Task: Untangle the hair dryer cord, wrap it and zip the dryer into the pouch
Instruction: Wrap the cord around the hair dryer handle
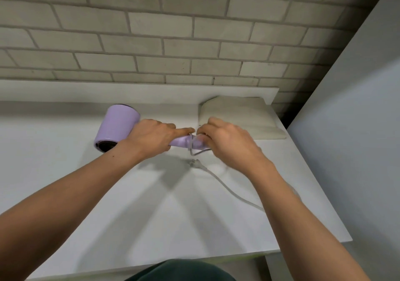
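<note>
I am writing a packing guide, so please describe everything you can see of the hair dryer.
The hair dryer is lilac, smooth plastic by its look, with a short round barrel, dark at its near opening. Its handle points to the right. The left hand grips the handle; the right hand, blurred, curls round the handle's end, where a loop of the grey cord goes round it. It is above the white table; whether it rests there, I cannot tell.
</note>
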`<state>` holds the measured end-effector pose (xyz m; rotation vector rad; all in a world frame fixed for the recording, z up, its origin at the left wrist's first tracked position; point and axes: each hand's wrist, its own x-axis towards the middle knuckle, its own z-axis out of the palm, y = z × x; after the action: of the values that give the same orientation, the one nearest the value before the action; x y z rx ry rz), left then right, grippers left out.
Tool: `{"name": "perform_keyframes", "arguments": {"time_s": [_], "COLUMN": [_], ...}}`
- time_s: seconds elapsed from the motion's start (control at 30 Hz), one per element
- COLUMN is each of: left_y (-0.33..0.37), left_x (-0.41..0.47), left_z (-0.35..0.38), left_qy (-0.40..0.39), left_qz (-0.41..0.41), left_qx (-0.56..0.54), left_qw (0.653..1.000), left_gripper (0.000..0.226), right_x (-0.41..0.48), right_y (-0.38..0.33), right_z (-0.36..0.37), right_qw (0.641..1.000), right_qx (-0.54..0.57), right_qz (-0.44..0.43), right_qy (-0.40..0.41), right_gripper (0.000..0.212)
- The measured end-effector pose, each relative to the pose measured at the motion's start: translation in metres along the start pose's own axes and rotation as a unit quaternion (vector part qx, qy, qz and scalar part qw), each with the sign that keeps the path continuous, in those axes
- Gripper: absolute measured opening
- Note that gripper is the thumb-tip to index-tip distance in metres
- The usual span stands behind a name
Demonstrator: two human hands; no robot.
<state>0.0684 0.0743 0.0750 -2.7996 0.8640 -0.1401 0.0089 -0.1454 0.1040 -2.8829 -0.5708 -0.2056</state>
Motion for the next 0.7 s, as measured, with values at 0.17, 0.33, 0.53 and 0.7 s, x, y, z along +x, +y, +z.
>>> {"name": "perform_keyframes", "arguments": {"time_s": [0.17, 0.33, 0.53, 0.7], "left_y": [0.009, 0.009, 0.017, 0.018], "left_x": [-0.001, -0.005, -0.006, -0.005], "left_z": [-0.007, -0.007, -0.003, -0.001], "left_qy": [0.009, 0.009, 0.051, 0.097], "left_qz": [0.063, 0.076, 0.082, 0.143], "left_qx": [0.022, 0.034, 0.010, 0.029], "left_qw": [0.998, 0.997, 0.995, 0.985], "left_gripper": [0.064, 0.050, 0.060, 0.087], "right_x": [0.023, 0.025, 0.028, 0.031], "right_y": [0.029, 0.043, 0.051, 0.058], "right_z": [0.013, 0.024, 0.025, 0.033], "right_qw": [0.993, 0.969, 0.942, 0.934], "right_qx": [0.111, 0.241, 0.328, 0.342], "right_qz": [0.022, 0.039, 0.071, 0.075], "right_qy": [0.036, 0.041, -0.020, -0.072], "right_gripper": [0.016, 0.008, 0.017, 0.012]}}
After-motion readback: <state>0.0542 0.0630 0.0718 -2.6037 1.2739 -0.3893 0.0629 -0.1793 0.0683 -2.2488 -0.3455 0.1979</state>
